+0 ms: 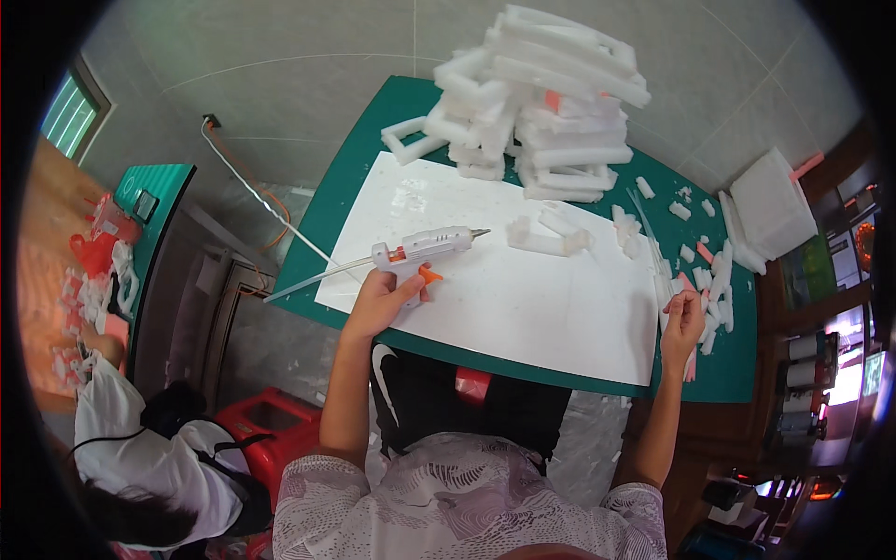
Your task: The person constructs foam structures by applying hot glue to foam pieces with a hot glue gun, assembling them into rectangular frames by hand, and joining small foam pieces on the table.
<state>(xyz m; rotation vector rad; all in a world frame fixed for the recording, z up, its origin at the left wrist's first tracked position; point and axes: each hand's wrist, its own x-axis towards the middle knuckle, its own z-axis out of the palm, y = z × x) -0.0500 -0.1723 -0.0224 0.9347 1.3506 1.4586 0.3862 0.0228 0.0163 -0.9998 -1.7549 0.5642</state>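
My left hand point(378, 303) is wrapped round the grip of a white hot glue gun point(434, 245) with an orange trigger. A long glue stick point(322, 278) sticks out of its back, and its nozzle points right. Just beyond the nozzle, a partly formed frame of white foam strips point(549, 245) lies on a white sheet point(504, 308). At the sheet's right edge my right hand point(684, 322) has its fingers pinched together among small white and pink foam pieces point(719, 285). What those fingers hold is too small to tell.
Foam frames are heaped in a tall stack point(569, 121) at the back of the green table point(373, 131). A white foam block point(775, 205) stands at the right. On the left, another person point(159, 457) works at a second table point(159, 205). A white cord point(266, 205) runs from a wall socket.
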